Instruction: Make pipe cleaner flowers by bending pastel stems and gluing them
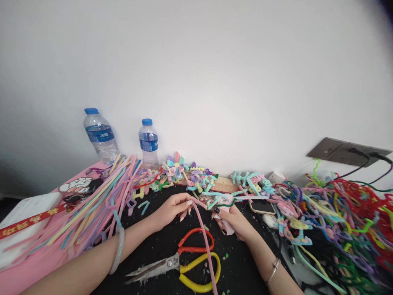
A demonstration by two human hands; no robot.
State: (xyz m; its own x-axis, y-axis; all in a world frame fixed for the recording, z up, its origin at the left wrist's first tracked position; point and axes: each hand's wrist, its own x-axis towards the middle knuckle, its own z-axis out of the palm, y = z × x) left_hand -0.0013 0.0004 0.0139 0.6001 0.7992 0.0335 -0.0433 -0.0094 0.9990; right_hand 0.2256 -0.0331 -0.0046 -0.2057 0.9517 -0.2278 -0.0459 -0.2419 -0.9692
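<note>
The left hand [175, 209] pinches the pink stem [205, 237] above the tabletop's [159, 243] middle; the right hand [236, 221] grips a pale object, partly hidden. Pinching close to the bend should steady it. Its tail wants lifting over the scissors [172, 262]; the wall [215, 90] and bottles [149, 142] limit reach at the back edge.

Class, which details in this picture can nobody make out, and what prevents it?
All in the head view:
Long pink fuzzy strip at the left hand: lower end cut off by the bottom edge.
Smooth white object in the right hand: partly hidden by fingers; identity unclear.
Red ribbon with yellow print: one end cut off by the left edge.
Upright clear plastic bottle with blue cap: its label's fine print is too small.
</note>
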